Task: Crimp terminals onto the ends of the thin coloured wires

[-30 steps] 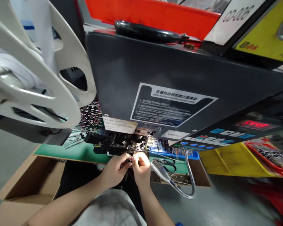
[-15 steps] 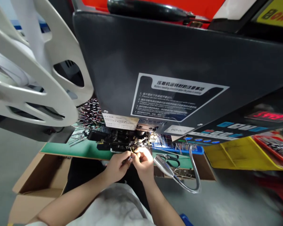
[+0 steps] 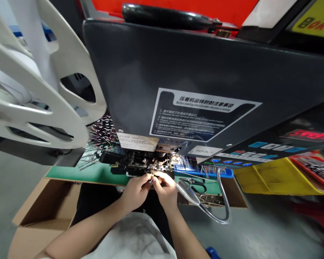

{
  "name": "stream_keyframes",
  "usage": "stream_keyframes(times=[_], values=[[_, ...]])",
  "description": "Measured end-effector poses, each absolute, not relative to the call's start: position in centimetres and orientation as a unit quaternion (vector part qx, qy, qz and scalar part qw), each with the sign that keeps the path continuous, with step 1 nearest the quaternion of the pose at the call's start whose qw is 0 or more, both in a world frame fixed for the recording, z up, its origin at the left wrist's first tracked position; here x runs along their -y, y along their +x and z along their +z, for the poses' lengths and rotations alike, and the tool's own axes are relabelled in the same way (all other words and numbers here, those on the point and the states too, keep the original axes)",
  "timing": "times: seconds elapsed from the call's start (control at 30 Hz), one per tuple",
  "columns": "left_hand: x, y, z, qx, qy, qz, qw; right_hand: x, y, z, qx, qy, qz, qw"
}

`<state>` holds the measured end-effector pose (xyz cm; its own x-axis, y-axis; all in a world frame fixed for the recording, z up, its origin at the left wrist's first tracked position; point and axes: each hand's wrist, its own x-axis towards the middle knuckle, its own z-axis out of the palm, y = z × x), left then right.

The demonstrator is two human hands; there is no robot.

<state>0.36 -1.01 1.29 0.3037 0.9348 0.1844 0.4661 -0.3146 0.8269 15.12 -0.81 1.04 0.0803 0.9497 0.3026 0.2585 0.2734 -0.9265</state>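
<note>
1. Two hands working at lower center, the left hand [image 3: 136, 192] and right hand [image 3: 166, 190], both pinched closed on a thin wire [image 3: 152, 175].
2. That wire sits right under the crimping press [image 3: 151, 79].
3. Wire bundle [image 3: 102, 138] fanning out left of the press, above the green tabletop [image 3: 67, 172].
4. Just right of the hands: gooseneck lamp [image 3: 189, 192], scissors [image 3: 196, 186], blue tray [image 3: 205, 172].
5. Upper left, a white reel [image 3: 43, 97].
</note>
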Motion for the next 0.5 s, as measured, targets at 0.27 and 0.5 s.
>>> stream_keyframes(times=[0.27, 0.5], values=[[0.97, 0.41, 1.44, -0.480, 0.740, 0.351, 0.316, 0.64, 15.06, 1.71, 0.615, -0.502, 0.281, 0.539], [0.84, 0.39, 1.22, -0.488, 0.744, 0.344, 0.300, 0.53, 14.93, 1.29, 0.631, -0.482, 0.251, 0.554]])
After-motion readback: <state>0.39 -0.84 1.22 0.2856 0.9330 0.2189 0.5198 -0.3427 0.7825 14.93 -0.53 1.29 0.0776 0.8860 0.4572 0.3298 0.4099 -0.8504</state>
